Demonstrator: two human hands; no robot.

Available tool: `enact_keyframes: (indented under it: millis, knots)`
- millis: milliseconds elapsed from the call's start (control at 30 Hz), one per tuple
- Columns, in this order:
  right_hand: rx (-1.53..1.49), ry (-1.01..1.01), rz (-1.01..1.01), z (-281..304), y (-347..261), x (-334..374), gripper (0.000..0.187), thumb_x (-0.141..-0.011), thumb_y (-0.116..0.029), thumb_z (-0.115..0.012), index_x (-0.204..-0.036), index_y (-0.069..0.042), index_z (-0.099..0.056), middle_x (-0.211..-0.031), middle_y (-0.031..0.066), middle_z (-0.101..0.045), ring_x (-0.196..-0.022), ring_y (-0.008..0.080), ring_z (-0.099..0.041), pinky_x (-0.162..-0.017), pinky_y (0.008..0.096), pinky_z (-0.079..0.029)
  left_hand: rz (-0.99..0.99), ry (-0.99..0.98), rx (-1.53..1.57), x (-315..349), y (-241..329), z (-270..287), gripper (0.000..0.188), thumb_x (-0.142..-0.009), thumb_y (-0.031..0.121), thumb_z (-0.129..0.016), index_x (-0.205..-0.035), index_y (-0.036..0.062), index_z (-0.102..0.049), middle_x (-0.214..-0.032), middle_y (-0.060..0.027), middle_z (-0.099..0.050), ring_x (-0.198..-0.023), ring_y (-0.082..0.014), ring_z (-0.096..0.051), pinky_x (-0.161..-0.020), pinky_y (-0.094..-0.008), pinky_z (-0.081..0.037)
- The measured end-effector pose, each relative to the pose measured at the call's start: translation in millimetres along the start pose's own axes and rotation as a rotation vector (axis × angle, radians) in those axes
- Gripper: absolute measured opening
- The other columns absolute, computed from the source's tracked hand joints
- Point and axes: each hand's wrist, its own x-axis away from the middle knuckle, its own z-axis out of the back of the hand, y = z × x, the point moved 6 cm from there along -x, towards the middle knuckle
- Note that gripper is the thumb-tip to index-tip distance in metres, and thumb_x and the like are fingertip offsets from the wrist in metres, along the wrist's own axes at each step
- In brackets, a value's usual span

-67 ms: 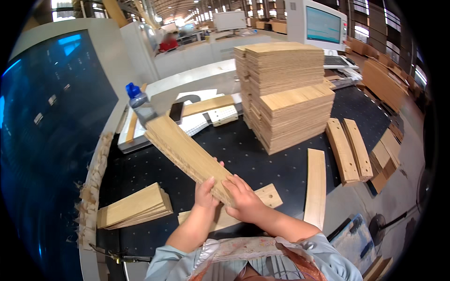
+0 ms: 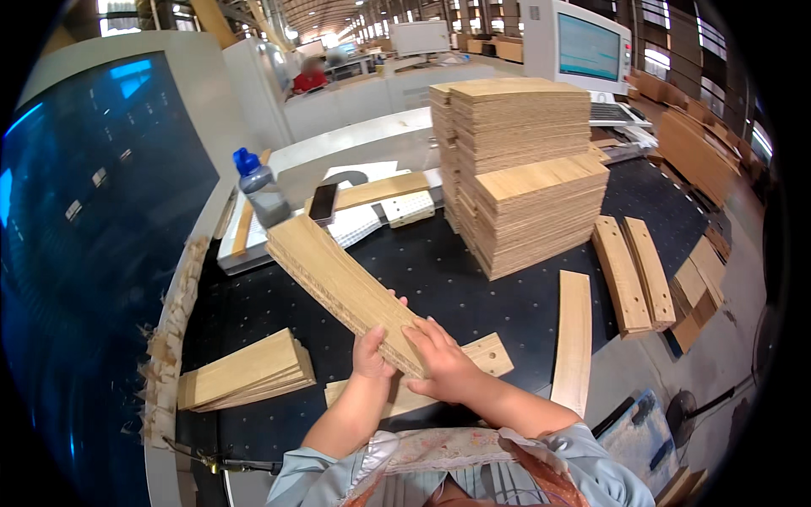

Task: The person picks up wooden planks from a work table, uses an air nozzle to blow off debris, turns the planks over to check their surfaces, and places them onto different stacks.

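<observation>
A thin stack of slightly curved wooden slats is held tilted above the black table. My left hand is closed round its left edge near the close end, thumb on the side and fingertips showing past the far edge. My right hand is closed on the same end, fingers laid across the top slat. Beneath my hands, partly hidden, a wooden piece with drilled holes lies on the table. To the left rests a fanned pile of slats; a single slat lies on the right.
A tall stack of wooden slats stands on the black perforated table. Two drilled wooden pieces lie right of it. Beyond the held slats are a blue-capped bottle and a phone. A dark glossy panel borders the left side.
The whole view has shifted slightly, so everything appears a little further right. Both hands keep the same hold on the slats.
</observation>
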Motion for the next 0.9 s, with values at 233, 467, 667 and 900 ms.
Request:
enact_keyframes:
  millis: [233,467,667,900]
  knots:
    - [-0.305,-0.134,0.028,-21,12,3,0.094,-0.063,-0.03,-0.085,-0.14,-0.002,-0.037,-0.144,0.0259,-0.032,-0.132,0.0403,-0.035,-0.106,0.0456,-0.033,-0.028,-0.19,0.181,15,23,12,0.101,-0.066,0.034,-0.085,-0.144,0.0029,-0.028,-0.144,-0.016,-0.037,-0.133,-0.0341,-0.037,-0.107,-0.0507,-0.038]
    - [-1.718,-0.363,-0.367,-26,62,16,0.093,-0.073,-0.037,-0.077,-0.144,0.0,-0.03,-0.142,0.0159,-0.04,-0.131,0.0251,-0.04,-0.106,0.0413,-0.035,0.082,-0.135,0.323,31,28,22,0.096,-0.063,0.035,-0.086,-0.138,-0.0004,-0.038,-0.133,-0.0178,-0.051,-0.122,-0.0325,-0.051,-0.102,-0.0476,-0.042]
    - [-1.886,-0.231,-0.48,-43,95,38,0.094,-0.074,-0.047,-0.075,-0.143,0.0,-0.033,-0.138,0.0165,-0.046,-0.126,0.0277,-0.046,-0.103,0.0407,-0.038,0.174,-0.159,0.318,27,22,5,0.101,-0.062,0.036,-0.087,-0.139,-0.0034,-0.035,-0.133,-0.0192,-0.049,-0.121,-0.0328,-0.051,-0.104,-0.0468,-0.041]
    - [-1.952,-0.201,-0.528,-53,110,37,0.093,-0.076,-0.054,-0.071,-0.142,0.0,-0.034,-0.136,0.017,-0.048,-0.124,0.0287,-0.049,-0.102,0.042,-0.04,0.26,-0.128,0.263,18,19,20,0.103,-0.063,0.039,-0.085,-0.142,0.0016,-0.031,-0.141,-0.0205,-0.041,-0.129,-0.0341,-0.042,-0.104,-0.0511,-0.039]
